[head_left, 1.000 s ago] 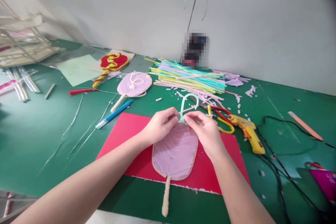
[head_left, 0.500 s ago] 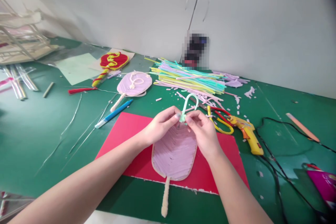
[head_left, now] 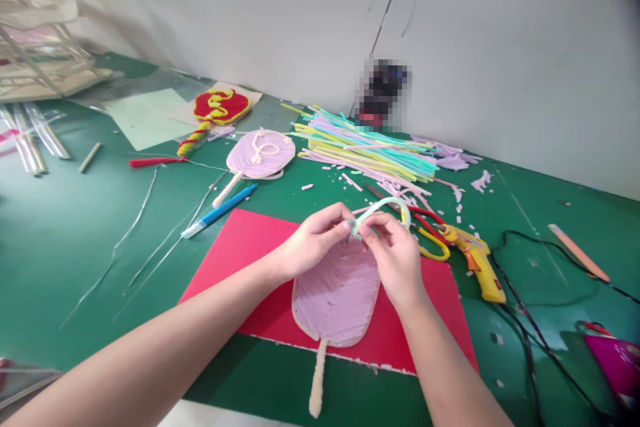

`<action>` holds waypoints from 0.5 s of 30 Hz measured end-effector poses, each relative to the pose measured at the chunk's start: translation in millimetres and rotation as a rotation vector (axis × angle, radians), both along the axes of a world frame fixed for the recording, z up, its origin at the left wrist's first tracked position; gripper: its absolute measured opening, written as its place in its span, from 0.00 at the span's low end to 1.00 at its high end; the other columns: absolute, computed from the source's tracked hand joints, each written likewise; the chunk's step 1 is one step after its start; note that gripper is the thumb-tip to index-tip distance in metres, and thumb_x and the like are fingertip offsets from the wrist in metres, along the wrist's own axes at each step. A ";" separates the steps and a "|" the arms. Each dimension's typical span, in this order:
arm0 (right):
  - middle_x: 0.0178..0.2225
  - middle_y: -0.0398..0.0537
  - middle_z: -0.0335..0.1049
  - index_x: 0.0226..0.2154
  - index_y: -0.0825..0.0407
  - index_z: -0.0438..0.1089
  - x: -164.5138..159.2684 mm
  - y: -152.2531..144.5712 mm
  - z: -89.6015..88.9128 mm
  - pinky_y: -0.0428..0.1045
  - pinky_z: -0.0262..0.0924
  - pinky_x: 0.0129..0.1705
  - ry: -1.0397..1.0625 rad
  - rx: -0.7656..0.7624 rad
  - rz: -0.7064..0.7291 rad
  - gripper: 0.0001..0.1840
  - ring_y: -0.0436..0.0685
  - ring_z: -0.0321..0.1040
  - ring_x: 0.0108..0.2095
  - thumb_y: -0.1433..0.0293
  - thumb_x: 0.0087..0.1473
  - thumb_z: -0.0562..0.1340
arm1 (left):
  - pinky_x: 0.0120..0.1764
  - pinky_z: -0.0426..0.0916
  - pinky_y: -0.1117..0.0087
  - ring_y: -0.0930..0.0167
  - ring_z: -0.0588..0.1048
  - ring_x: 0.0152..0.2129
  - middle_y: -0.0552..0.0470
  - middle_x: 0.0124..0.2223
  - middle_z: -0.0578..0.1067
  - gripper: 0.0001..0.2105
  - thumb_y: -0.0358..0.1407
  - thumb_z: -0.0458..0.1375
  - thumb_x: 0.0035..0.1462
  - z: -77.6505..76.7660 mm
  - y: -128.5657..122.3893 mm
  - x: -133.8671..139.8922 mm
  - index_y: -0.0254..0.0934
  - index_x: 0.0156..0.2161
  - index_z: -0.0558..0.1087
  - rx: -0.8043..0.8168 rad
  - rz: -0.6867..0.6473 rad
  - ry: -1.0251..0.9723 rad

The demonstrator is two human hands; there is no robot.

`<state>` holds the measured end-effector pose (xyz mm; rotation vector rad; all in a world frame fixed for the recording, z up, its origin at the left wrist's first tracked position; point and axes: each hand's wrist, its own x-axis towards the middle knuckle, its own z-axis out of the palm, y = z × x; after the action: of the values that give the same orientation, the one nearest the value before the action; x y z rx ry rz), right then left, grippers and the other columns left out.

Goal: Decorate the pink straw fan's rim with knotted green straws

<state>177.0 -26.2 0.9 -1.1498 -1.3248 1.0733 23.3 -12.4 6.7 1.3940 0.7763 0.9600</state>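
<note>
Between my fingertips is a mint-green pipe cleaner (head_left: 399, 203), bent into a loop that leans to the right. My left hand (head_left: 320, 240) pinches its lower end between thumb and forefinger. Close beside it, my right hand (head_left: 395, 250) pinches the same pipe cleaner where the stem is twisted or bunched. Under both hands lies a fan (head_left: 335, 293) with a lilac striped face, a pale rim and a cream wrapped handle. The fan's upper edge is partly hidden by my hands. Beneath it is a red board (head_left: 220, 280).
A bundle of pastel pipe cleaners (head_left: 370, 150) lies at the back, with lilac scraps around it. Scissors (head_left: 434, 247) and a yellow glue gun (head_left: 477, 260) with a black cord are right. A second lilac fan (head_left: 261, 155), red fan (head_left: 220, 107) and blue pen (head_left: 220, 211) lie left.
The pipe cleaner's loop has tipped from nearly upright over to the right. Both hands keep their pinch close together, and the camera view has shifted slightly.
</note>
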 end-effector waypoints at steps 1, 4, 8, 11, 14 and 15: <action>0.27 0.40 0.67 0.27 0.51 0.68 0.0 -0.3 -0.3 0.43 0.57 0.26 0.008 -0.006 -0.003 0.07 0.46 0.60 0.24 0.65 0.49 0.65 | 0.34 0.59 0.72 0.74 0.63 0.27 0.55 0.28 0.63 0.12 0.41 0.49 0.59 1.0 -0.6 0.1 0.35 0.30 0.63 -0.014 0.001 -0.006; 0.26 0.39 0.67 0.27 0.51 0.68 -1.4 -0.9 -3.0 0.43 0.55 0.24 0.039 -0.039 -0.024 0.08 0.46 0.58 0.22 0.64 0.49 0.65 | 0.35 0.59 0.72 0.73 0.62 0.28 0.55 0.27 0.63 0.14 0.42 0.46 0.61 2.9 -2.0 0.4 0.35 0.29 0.63 -0.043 0.003 -0.019; 0.26 0.40 0.66 0.28 0.51 0.68 -4.7 -1.5 -4.9 0.44 0.55 0.24 0.030 -0.016 -0.092 0.08 0.47 0.59 0.23 0.64 0.49 0.65 | 0.34 0.60 0.73 0.74 0.63 0.28 0.55 0.28 0.63 0.13 0.41 0.48 0.60 1.2 -2.3 1.4 0.34 0.29 0.64 -0.005 -0.007 -0.023; 0.27 0.41 0.66 0.27 0.51 0.67 -8.0 -3.2 -3.0 0.44 0.57 0.27 0.006 0.030 -0.103 0.07 0.48 0.62 0.27 0.65 0.49 0.64 | 0.32 0.59 0.74 0.75 0.63 0.26 0.56 0.26 0.63 0.12 0.41 0.49 0.60 -0.9 -2.8 3.5 0.35 0.30 0.64 0.032 0.075 0.014; 0.27 0.41 0.67 0.27 0.52 0.68 -11.2 -5.8 0.1 0.45 0.59 0.30 -0.038 0.038 -0.111 0.07 0.50 0.64 0.29 0.65 0.50 0.63 | 0.31 0.59 0.75 0.76 0.63 0.25 0.57 0.25 0.63 0.13 0.41 0.48 0.61 -1.4 -4.2 5.8 0.35 0.29 0.64 0.062 0.168 0.065; 0.27 0.42 0.68 0.27 0.52 0.68 -12.1 -6.6 1.1 0.46 0.60 0.31 -0.048 0.033 -0.123 0.07 0.50 0.65 0.29 0.65 0.50 0.63 | 0.31 0.59 0.75 0.76 0.63 0.24 0.57 0.25 0.63 0.13 0.40 0.48 0.61 -1.2 -4.7 6.3 0.35 0.28 0.64 0.077 0.185 0.079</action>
<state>164.9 -32.8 2.1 -1.2226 -1.2865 0.9368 29.6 -17.1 5.5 1.4523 0.9491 1.0927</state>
